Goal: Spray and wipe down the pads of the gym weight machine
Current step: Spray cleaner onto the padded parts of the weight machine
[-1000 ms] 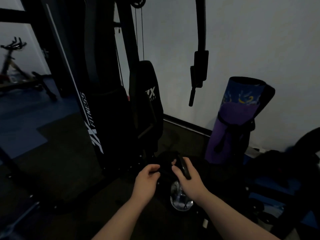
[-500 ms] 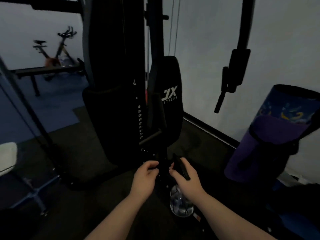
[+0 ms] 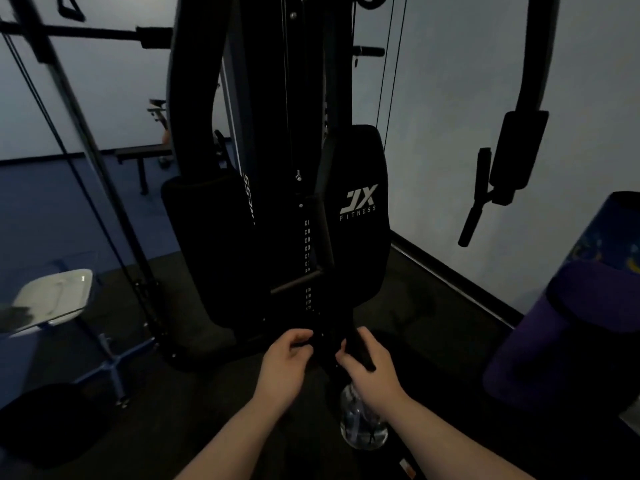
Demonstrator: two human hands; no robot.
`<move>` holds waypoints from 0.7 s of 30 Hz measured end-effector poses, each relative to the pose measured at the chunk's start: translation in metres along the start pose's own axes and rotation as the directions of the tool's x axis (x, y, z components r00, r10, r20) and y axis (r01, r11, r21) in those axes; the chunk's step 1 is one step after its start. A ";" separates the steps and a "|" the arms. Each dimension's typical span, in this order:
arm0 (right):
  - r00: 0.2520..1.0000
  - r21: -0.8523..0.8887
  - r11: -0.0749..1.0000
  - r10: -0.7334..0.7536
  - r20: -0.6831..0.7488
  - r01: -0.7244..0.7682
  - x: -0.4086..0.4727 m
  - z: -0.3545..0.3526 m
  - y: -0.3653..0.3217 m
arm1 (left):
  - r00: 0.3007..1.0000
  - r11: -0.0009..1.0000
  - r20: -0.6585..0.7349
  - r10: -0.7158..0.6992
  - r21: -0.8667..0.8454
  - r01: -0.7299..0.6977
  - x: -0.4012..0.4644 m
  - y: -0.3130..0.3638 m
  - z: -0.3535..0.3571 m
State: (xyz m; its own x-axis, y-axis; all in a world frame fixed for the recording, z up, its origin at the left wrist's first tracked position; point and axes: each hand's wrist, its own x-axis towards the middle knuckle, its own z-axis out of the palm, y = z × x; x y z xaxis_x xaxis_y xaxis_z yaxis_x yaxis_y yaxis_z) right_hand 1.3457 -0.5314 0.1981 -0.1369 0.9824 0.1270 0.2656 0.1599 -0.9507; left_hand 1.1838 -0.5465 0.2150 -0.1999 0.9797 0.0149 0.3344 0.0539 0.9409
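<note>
Head view, dim gym interior.

Item 1: left hand (image 3: 282, 367), at 6 o'clock, fingers (image 3: 300, 338) curled tight, pinching the edge of a dark cloth (image 3: 323, 344) that is hard to make out against the black frame.

Item 2: right hand (image 3: 372, 370), just beside the left, fingers (image 3: 346, 355) curled round the black trigger head of a spray bottle (image 3: 363, 426); the clear bottle body hangs below the wrist at 5 o'clock.

Item 3: weight machine (image 3: 277, 168), black, filling 12 o'clock. Back pad (image 3: 360, 216) marked "JX FITNESS", upright, just right of centre; a second dark pad (image 3: 204, 244) at 10 o'clock. Both well above the hands.

Item 4: hanging padded handle (image 3: 516, 150), at 2 o'clock.

Item 5: rolled purple mat (image 3: 568, 327), upright at 3 o'clock, against the wall.

Item 6: white seat (image 3: 52, 299) on a blue stand, at 9 o'clock.
</note>
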 end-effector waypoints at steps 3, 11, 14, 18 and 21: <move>1.000 -0.043 0.999 0.024 0.001 -0.024 -0.001 0.000 0.008 | 1.000 1.000 0.000 -0.022 -0.007 0.022 -0.005 0.000 0.002; 1.000 -0.076 0.997 0.028 0.013 -0.027 -0.003 -0.003 0.016 | 0.999 0.999 -0.024 -0.034 -0.006 0.034 -0.004 0.002 0.000; 0.999 -0.071 0.997 0.038 0.012 -0.037 -0.003 -0.004 0.015 | 0.999 0.999 -0.029 -0.038 -0.001 0.038 -0.001 0.003 0.001; 0.999 -0.018 0.999 0.037 -0.028 -0.038 0.005 -0.006 0.008 | 0.999 0.999 -0.031 -0.044 -0.005 0.044 0.002 0.006 0.000; 1.000 -0.017 1.000 0.008 -0.021 -0.009 0.011 -0.008 0.002 | 0.999 0.999 -0.032 -0.042 -0.010 0.042 0.004 0.009 -0.001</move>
State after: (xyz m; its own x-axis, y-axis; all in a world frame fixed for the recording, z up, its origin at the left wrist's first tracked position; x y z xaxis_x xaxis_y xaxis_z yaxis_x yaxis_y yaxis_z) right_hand 1.3521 -0.5191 0.2003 -0.1150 0.9855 0.1250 0.2831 0.1531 -0.9468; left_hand 1.1853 -0.5425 0.2241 -0.2434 0.9698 -0.0139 0.3162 0.0929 0.9441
